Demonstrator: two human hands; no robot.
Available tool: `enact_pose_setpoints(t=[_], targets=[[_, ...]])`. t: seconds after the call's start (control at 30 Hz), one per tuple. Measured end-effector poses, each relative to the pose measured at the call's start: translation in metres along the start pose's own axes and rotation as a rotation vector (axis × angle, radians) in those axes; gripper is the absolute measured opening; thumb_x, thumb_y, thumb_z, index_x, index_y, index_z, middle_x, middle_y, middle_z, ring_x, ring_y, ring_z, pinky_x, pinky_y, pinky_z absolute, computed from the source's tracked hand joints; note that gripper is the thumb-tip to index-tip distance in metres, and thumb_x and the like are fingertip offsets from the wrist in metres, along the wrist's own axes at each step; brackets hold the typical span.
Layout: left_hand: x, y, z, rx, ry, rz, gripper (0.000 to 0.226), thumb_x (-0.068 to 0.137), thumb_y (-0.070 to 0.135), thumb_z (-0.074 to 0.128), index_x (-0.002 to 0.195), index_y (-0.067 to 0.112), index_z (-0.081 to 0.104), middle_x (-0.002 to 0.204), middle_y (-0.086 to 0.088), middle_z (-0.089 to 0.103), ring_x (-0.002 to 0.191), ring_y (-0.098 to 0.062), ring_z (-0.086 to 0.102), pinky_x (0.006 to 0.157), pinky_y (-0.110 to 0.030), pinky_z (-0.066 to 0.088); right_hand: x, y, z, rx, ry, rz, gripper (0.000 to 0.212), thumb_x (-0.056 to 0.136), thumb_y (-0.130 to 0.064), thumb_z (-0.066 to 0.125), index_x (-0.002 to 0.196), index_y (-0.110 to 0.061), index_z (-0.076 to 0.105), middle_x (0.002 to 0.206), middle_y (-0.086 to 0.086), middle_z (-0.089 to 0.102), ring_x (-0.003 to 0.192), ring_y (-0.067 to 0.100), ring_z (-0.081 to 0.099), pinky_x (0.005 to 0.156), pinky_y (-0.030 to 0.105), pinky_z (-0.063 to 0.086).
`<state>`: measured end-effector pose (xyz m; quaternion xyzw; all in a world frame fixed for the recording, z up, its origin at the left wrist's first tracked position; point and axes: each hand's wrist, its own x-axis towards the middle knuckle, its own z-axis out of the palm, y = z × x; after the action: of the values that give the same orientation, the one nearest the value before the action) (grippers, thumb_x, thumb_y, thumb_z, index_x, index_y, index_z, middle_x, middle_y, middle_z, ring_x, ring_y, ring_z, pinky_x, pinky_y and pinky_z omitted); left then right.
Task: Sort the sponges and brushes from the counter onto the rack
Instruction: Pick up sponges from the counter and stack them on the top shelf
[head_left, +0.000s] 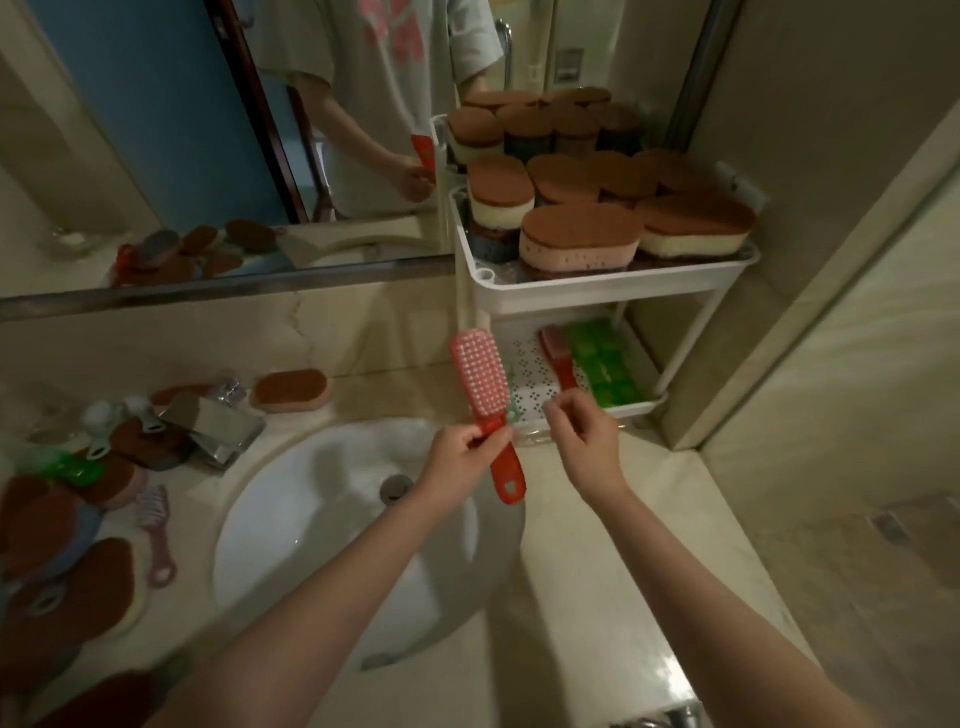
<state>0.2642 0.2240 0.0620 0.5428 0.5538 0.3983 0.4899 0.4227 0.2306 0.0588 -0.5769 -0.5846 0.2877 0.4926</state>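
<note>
Gripping brush (478, 374) at the handle neck with left hand (462, 457), wrapping fingers round it. Hovering it bristles-up over the right rim of the sink (291, 519), just in front of the rack (597, 285), not yet on any shelf.

Holding right hand (584, 436) just beside the brush, at the lower shelf's front lip. Curling its fingers inward, showing nothing between them; not possible to tell whether pinching anything.

Carrying, on the top shelf: sponges (579, 234), stacked and packed edge to edge. Carrying, on the lower shelf (527, 364): red brush (556, 353) and green pieces (602, 364), both toward the right.

Lying on the counter (597, 545), round the faucet (213, 421): loose sponges (292, 391) and pink brush (156, 535), unsorted.

Risking, judging from this layout:
- dropping the brush into the basin during any hand-to-hand pass, owing to hovering over it;
- knocking the brush head against the top shelf's underside or the front post (466, 304), owing to the low gap;
- nudging the red brush out of line while sliding in alongside;
- leaving the handle overhanging the front lip, inviting tipping out.

Offering open room: bare perforated floor at the lower shelf's left, likely reachable from the front. Closing off the right with the wall (831, 208), and overhead with the top shelf.
</note>
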Motion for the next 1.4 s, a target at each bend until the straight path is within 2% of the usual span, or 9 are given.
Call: enact_pose_setpoints(t=[0.2, 0.37, 0.53, 0.8, 0.93, 1.07, 1.23, 1.33, 1.4], targets=[[0.004, -0.028, 0.034, 0.077, -0.138, -0.128, 0.024, 0.086, 0.022, 0.066, 0.086, -0.003, 0.069, 0.075, -0.008, 0.063, 0.064, -0.011, 0.057, 0.058, -0.018, 0.044, -0.034, 0.048, -0.018, 0.017, -0.322, 0.361, 0.026, 0.092, -0.008, 0.053, 0.07, -0.012, 0.068, 0.058, 0.003, 0.059, 0.049, 0.009, 0.053, 0.055, 0.022, 0.044], [0.033, -0.014, 0.059, 0.029, -0.134, -0.237, 0.016, 0.087, 0.022, 0.064, 0.075, 0.012, 0.063, 0.063, 0.0, 0.059, 0.047, -0.003, 0.051, 0.047, -0.01, 0.041, -0.034, 0.053, -0.035, 0.12, -0.372, 0.463, 0.028, 0.096, -0.012, 0.05, 0.073, -0.004, 0.065, 0.064, 0.01, 0.062, 0.052, 0.012, 0.055, 0.051, 0.018, 0.038], [0.064, -0.002, 0.079, -0.022, -0.143, -0.317, 0.026, 0.088, 0.027, 0.062, 0.099, 0.004, 0.067, 0.074, -0.002, 0.063, 0.057, -0.01, 0.051, 0.059, -0.019, 0.045, -0.029, 0.056, -0.048, 0.303, -0.27, 0.534, 0.021, 0.095, -0.014, 0.055, 0.078, -0.005, 0.064, 0.063, 0.01, 0.061, 0.053, 0.015, 0.053, 0.054, 0.021, 0.041], [0.095, 0.019, 0.111, -0.039, -0.109, -0.313, 0.018, 0.089, 0.03, 0.06, 0.076, 0.018, 0.061, 0.07, 0.0, 0.063, 0.058, -0.013, 0.055, 0.055, -0.022, 0.044, -0.006, 0.065, -0.058, 0.802, -0.076, 0.724, 0.015, 0.096, -0.009, 0.05, 0.088, -0.002, 0.059, 0.063, 0.006, 0.066, 0.054, 0.01, 0.062, 0.058, 0.019, 0.054], [0.104, 0.025, 0.121, -0.04, -0.169, -0.336, 0.025, 0.095, 0.037, 0.049, 0.094, 0.015, 0.061, 0.089, -0.003, 0.065, 0.074, -0.015, 0.062, 0.062, -0.025, 0.048, 0.018, 0.078, -0.063, 0.756, 0.031, 0.735, 0.015, 0.095, -0.008, 0.052, 0.084, -0.002, 0.06, 0.061, 0.006, 0.066, 0.053, 0.01, 0.063, 0.058, 0.019, 0.055], [0.099, 0.008, 0.12, 0.228, -0.122, -0.239, 0.028, 0.095, 0.034, 0.047, 0.099, 0.012, 0.064, 0.098, -0.006, 0.064, 0.093, -0.023, 0.06, 0.083, -0.035, 0.047, 0.049, 0.092, -0.073, 0.644, 0.159, 0.756, 0.016, 0.094, -0.009, 0.057, 0.079, -0.004, 0.06, 0.061, 0.006, 0.062, 0.048, 0.008, 0.06, 0.057, 0.019, 0.055], [0.092, -0.009, 0.116, 0.285, -0.114, -0.171, 0.023, 0.094, 0.027, 0.05, 0.095, 0.011, 0.066, 0.09, -0.003, 0.062, 0.084, -0.018, 0.057, 0.07, -0.027, 0.04, 0.081, 0.103, -0.077, 0.574, 0.327, 0.824, 0.017, 0.092, -0.002, 0.059, 0.076, -0.003, 0.054, 0.06, 0.01, 0.059, 0.036, 0.006, 0.057, 0.047, 0.019, 0.054], [0.091, -0.008, 0.116, 0.285, -0.125, -0.165, 0.021, 0.094, 0.028, 0.051, 0.099, 0.014, 0.066, 0.094, 0.0, 0.062, 0.087, -0.015, 0.057, 0.074, -0.027, 0.041, 0.092, 0.108, -0.075, 0.497, 0.363, 0.88, 0.007, 0.091, -0.005, 0.062, 0.09, 0.0, 0.058, 0.068, 0.011, 0.058, 0.037, 0.007, 0.056, 0.045, 0.018, 0.053], [0.089, -0.009, 0.115, 0.283, -0.129, -0.171, 0.022, 0.094, 0.029, 0.051, 0.1, 0.014, 0.066, 0.098, -0.001, 0.064, 0.091, -0.017, 0.058, 0.078, -0.029, 0.043, 0.096, 0.112, -0.072, 0.401, 0.383, 0.901, 0.01, 0.089, -0.013, 0.065, 0.084, -0.005, 0.061, 0.066, 0.009, 0.061, 0.048, 0.013, 0.06, 0.053, 0.022, 0.056]])
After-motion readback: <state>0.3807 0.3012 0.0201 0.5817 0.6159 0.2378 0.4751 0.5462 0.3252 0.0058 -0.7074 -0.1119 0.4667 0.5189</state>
